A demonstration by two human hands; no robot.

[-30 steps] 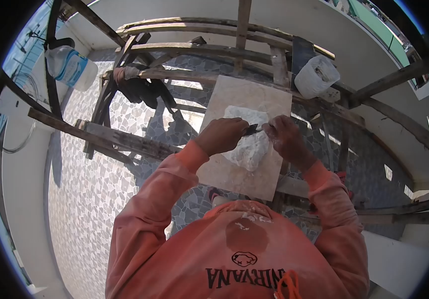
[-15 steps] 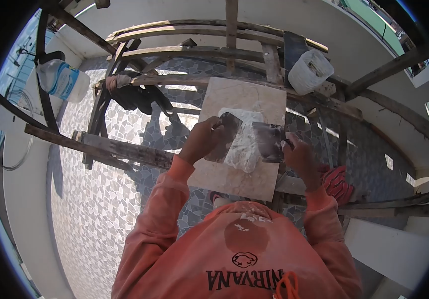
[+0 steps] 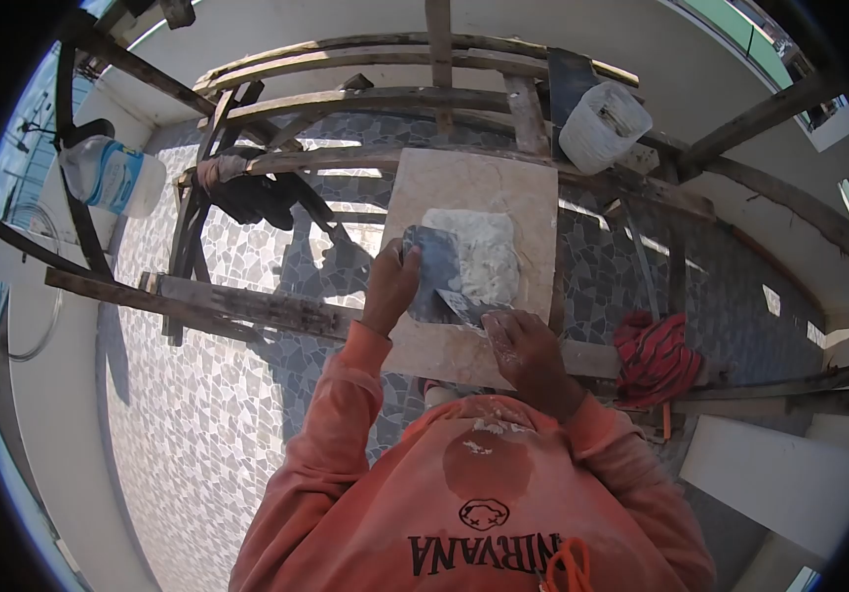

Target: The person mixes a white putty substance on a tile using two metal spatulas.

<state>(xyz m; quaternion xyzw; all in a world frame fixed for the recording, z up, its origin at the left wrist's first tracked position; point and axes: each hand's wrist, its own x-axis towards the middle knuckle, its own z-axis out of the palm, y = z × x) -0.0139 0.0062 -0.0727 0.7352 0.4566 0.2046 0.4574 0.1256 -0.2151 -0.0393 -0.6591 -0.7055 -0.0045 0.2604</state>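
A mound of wet white plaster point(image 3: 489, 259) lies spread on a beige tile point(image 3: 434, 183) in front of me. My left hand point(image 3: 391, 291) is closed on the edge of a broad flat scraper point(image 3: 434, 261), whose blade stands at the plaster's left side. My right hand point(image 3: 531, 357) grips a second scraper point(image 3: 462, 307), its blade tilted against the lower part of the left one. White residue coats the right fingers. How the two blades touch is partly hidden.
The tile rests on wooden scaffold beams point(image 3: 346, 158). A whitish plastic container point(image 3: 604, 128) stands at back right, and a labelled plastic jug point(image 3: 114, 178) hangs at left. A red striped cloth point(image 3: 656, 357) lies right; dark cloth point(image 3: 252, 197) drapes a beam at left.
My right hand has swung left and toward me, bringing its scraper from the plaster's right side to the left scraper. The left scraper has shifted slightly left and turned. The plaster's outline looks squarer.
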